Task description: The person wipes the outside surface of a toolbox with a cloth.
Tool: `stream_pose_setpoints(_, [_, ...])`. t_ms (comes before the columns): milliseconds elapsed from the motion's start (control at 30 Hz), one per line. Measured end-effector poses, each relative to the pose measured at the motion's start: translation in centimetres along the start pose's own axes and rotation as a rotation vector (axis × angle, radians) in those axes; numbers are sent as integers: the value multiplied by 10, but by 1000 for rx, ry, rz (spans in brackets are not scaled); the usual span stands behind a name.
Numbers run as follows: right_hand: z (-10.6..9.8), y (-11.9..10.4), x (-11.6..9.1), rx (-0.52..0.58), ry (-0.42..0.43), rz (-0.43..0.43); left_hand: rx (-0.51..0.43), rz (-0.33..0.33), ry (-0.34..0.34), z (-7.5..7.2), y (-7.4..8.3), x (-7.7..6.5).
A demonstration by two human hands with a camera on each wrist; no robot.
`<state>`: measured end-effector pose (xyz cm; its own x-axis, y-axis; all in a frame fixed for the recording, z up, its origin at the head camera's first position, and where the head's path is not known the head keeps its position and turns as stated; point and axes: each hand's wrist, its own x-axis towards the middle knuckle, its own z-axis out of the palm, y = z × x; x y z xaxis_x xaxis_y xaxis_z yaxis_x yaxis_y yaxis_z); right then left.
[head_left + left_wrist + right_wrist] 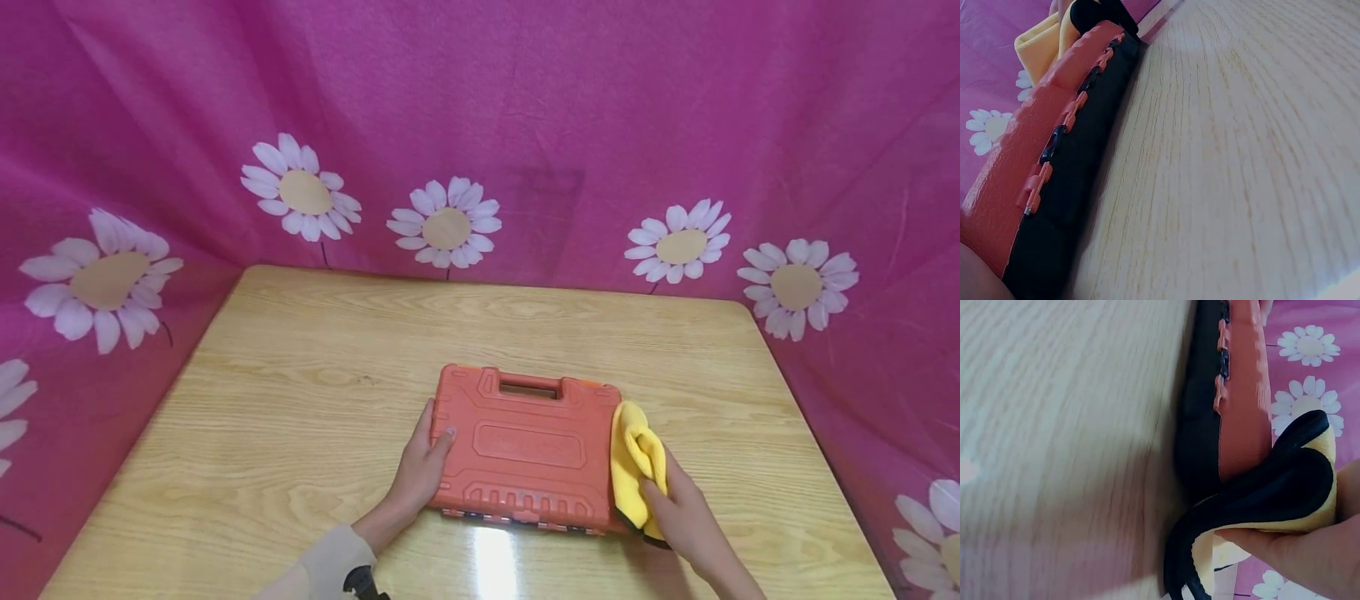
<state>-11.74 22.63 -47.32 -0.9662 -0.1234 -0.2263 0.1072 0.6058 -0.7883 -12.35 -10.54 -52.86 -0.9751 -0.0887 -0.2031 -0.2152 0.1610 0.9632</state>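
A red plastic carrying case [528, 446] with a built-in handle lies flat on the wooden table, its hinged edge toward me. In the left wrist view the case [1054, 87] shows a red upper shell over a black lower one. My left hand [418, 467] grips its left side, thumb on top. At the right side, my right hand [686, 508] holds a folded yellow cloth [633, 458] with black edging against the case. The right wrist view shows the cloth [1254, 500] bunched between thumb and fingers, pressed to the case's end; the fingertips are hidden behind it.
The wooden table [337, 358] spreads around the case on all sides. A magenta curtain [525, 108] with white daisies hangs behind and along both sides of the table. Light glares off the table [495, 562] near its front.
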Motion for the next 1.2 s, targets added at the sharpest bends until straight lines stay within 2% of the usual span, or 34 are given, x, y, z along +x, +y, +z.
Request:
stream_pose_setpoints(233, [3, 0, -9, 23, -13, 39, -3, 4, -8, -1, 1, -2])
stream_pose_setpoints(333, [5, 0, -15, 4, -26, 70, -2, -1, -5, -2, 2, -2])
stream_pose_setpoints(433, [6, 0, -21, -36, -23, 56, 5, -2, -2, -3, 2, -2])
stream_pose_setpoints(500, [9, -1, -24, -60, -4, 23, 9, 0, 1, -3, 2, -2])
stream_pose_setpoints(733, [21, -11, -33, -156, 144, -208, 13, 2, 0, -3, 1, -1])
stream_pose_setpoints(900, [32, -25, -33, -202, 195, -341, 11, -4, 1, -2, 0, 0])
stream_pose_setpoints(1067, [51, -35, -31, -127, 145, -482, -4, -8, -11, -2, 0, 1])
stream_pose_setpoints(1200, [69, -44, -30, -97, 17, -542, -6, -12, -14, -2, -1, 0])
